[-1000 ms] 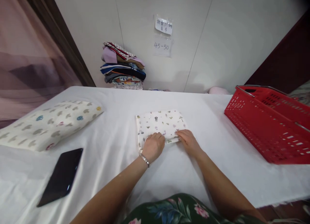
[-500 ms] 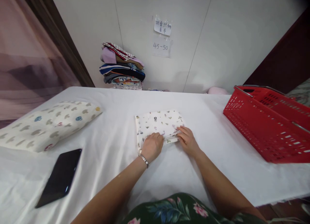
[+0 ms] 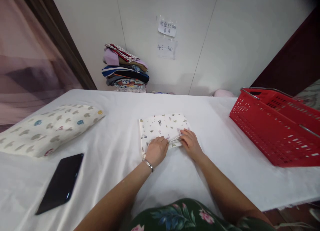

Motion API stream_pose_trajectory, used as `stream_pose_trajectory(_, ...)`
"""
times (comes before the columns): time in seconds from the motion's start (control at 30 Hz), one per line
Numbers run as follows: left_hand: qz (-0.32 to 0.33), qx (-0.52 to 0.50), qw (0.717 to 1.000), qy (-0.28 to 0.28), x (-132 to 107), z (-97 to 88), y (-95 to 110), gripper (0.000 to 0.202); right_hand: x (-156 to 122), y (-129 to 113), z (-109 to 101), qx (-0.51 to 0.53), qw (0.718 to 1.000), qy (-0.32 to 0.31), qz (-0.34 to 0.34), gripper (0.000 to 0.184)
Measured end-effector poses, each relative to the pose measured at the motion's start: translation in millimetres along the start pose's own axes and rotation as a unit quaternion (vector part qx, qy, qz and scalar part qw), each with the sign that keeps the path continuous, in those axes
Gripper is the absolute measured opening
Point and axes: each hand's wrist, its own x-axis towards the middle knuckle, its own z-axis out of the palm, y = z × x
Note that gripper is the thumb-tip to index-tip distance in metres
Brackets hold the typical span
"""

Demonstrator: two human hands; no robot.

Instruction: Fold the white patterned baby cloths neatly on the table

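A folded white cloth (image 3: 162, 126) with small plant and animal prints lies flat on the table in front of me. My left hand (image 3: 157, 151), with a bracelet at the wrist, rests over its near edge. The fingers of that hand are curled together. My right hand (image 3: 191, 142) pinches at the near right part of the cloth. Thin white strands, like cords or a narrow hem, run between the two hands. What lies under my left fingers is hidden.
A red plastic basket (image 3: 270, 134) stands on the right of the white-covered table (image 3: 120, 124). At left lie a cream mushroom-print fabric piece (image 3: 62, 124) and a black phone (image 3: 61, 182). A stack of folded fabrics (image 3: 125, 69) stands against the back wall.
My right hand has shifted slightly left, and the white strands between my hands show more clearly. My left hand and the cloth stay almost in place.
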Motion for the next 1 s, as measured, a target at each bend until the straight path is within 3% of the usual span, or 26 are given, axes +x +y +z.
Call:
stream_pose_trajectory(0.37, 0.026, -0.006, 1.000, 0.004, -6.7, -0.2, -1.7, 0.016, -9.2, -16.4, -23.3, -0.016, 1.000, -0.023, -0.004, 0.019)
stream_pose_trajectory(0.73, 0.043, -0.022, 0.998, 0.041, -11.3, 3.5, -2.8, 0.017, -10.9, -9.4, -19.6, 0.013, 1.000, 0.012, -0.014, 0.014)
stream_pose_trajectory(1.0, 0.050, -0.023, 0.997, 0.060, -14.3, 2.8, -1.5, 0.019, -13.4, -8.6, -18.5, 0.025, 1.000, -0.001, -0.008, 0.014)
